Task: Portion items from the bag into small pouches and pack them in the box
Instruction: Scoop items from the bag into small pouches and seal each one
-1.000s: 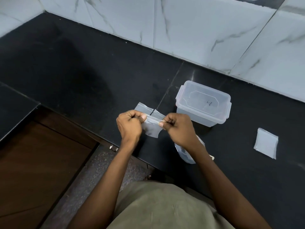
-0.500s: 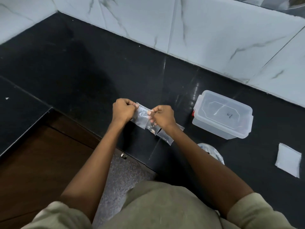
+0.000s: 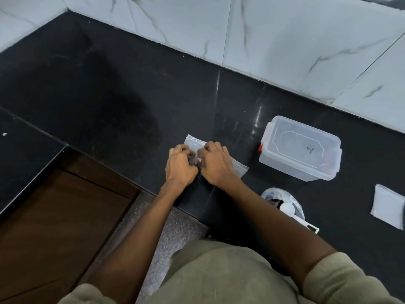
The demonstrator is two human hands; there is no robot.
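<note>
Left hand: fingers curled, pinching the small pouch at centre frame, knuckles up.
Right hand: fingers curled, pinching the same pouch, touching the left hand at the fingertips.
Small pouch: clear zip type, lying on the black surface; far edge shows at 12 o'clock of the hands, a second clear edge at 3 o'clock under the right hand.
Box: translucent, lid on, at 2 o'clock, apart from the hands.
Bag: open, at 4 o'clock beside the right forearm; white scoop inside.
Spare pouches: flat stack, far 3–4 o'clock.
</note>
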